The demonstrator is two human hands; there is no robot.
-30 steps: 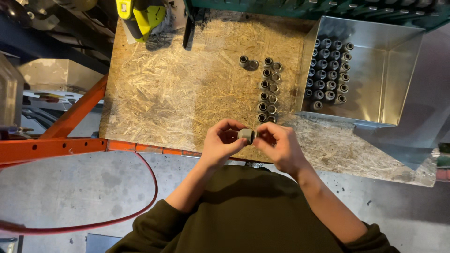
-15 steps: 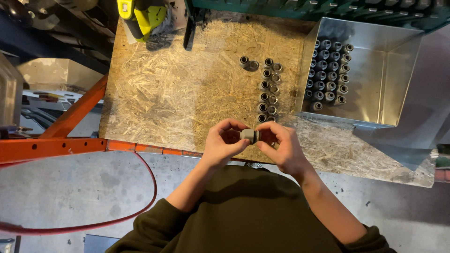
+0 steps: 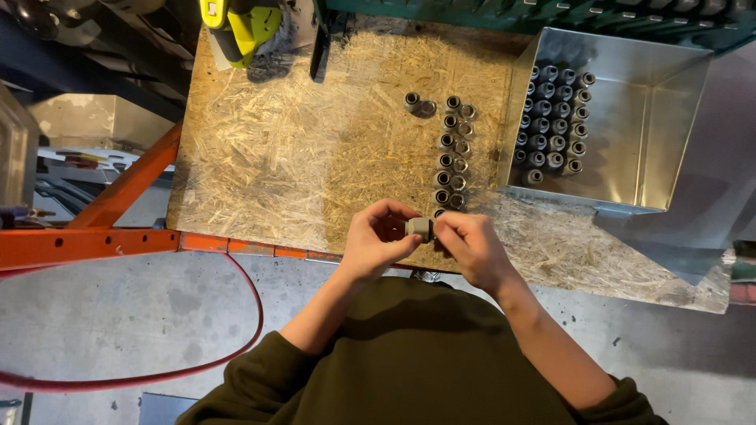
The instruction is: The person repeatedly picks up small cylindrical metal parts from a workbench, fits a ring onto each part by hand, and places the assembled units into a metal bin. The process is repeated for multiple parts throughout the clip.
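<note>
Grey metal, short and cylindrical: a small fitting is pinched between both hands just above the near edge of the workbench. The left hand closes its thumb and fingers round one end; the right hand closes on the other end, so neither hand is free and the fitting shows only in the narrow gap between them. Whether it is one piece or two being joined cannot be told.

Beyond the hands, on the chipboard bench top, stand two close columns of similar fittings, upright and nearly touching, with two more set apart to their left. Further right lies an open sheet-metal bin, more fittings ranked against its left wall. A yellow-green power tool rests at the far edge; a red hose loops across the concrete floor by an orange steel beam.

Risk, as a judgement: the fitting is held over the bench's edge, so a slipped fingertip grip would likely send it to the floor; a reach forward could topple the standing columns.
</note>
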